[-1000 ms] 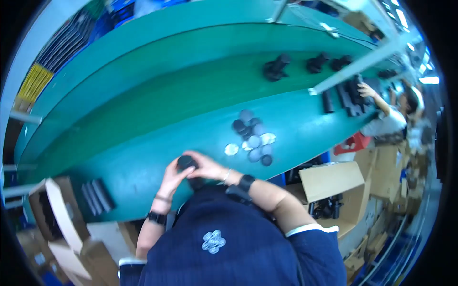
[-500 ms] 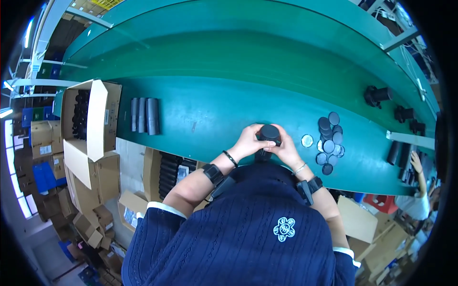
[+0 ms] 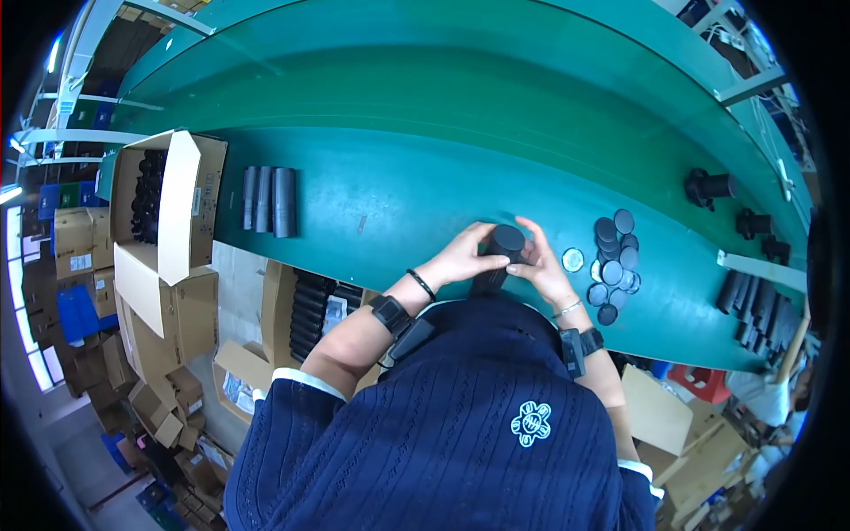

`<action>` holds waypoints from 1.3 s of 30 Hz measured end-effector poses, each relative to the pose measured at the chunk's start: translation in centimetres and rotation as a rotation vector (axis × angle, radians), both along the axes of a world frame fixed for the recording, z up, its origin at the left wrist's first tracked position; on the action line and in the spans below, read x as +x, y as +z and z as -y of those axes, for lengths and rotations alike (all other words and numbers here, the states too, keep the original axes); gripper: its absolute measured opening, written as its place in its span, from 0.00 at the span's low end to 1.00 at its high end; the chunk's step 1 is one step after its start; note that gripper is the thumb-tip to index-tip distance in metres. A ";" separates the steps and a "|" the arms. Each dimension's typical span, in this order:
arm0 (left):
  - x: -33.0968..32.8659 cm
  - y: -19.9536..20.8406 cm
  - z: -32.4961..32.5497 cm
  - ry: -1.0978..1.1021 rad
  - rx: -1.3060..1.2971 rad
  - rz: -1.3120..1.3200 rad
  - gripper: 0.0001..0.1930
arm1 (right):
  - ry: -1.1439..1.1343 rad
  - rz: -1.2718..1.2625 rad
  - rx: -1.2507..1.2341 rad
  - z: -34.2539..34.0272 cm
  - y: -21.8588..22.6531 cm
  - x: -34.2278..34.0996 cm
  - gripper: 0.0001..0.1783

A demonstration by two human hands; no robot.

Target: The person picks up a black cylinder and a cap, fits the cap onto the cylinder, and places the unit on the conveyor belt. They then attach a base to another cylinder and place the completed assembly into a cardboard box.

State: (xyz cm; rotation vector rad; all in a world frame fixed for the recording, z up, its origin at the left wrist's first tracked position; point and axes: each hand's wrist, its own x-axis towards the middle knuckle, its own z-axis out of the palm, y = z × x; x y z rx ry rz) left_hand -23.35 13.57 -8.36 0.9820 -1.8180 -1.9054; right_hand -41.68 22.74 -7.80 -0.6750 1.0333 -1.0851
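Note:
Close in front of my body, a black tube [image 3: 488,281] stands slightly tilted with a round black cap [image 3: 507,237] on its top end. My left hand [image 3: 464,257] is closed around the left side of the tube, its thumb across the front. On the other side, my right hand [image 3: 542,269] has its thumb and curled fingers against the tube just below the cap, while one finger points up, off it. Right of my hands lies a group of loose round black caps [image 3: 629,257], and a silvery disc [image 3: 573,259] sits nearest my right hand.
Several black tubes [image 3: 283,203] lie at the left of the green bench [image 3: 381,186], beside an open carton [image 3: 204,203] of black parts. Another box of tubes [image 3: 310,310] is below the bench edge. More tubes [image 3: 763,308] and another person's arm [image 3: 794,350] are far right.
One finger of my right hand has lifted off the cap and stretched upward. The tube leans slightly more to the right. The other person's hand has drawn away from the tubes at far right.

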 end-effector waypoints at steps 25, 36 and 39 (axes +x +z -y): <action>-0.4 0.5 -1.1 0.053 0.079 -0.009 0.28 | -0.080 -0.170 0.019 0.0 0.5 1.3 0.40; -0.5 1.2 -0.8 0.081 -0.178 0.250 0.39 | -0.062 -0.167 0.008 0.9 -0.6 1.2 0.42; 0.0 0.0 -0.7 0.121 0.062 -0.040 0.37 | -0.022 -0.147 -0.019 0.8 -1.3 1.2 0.41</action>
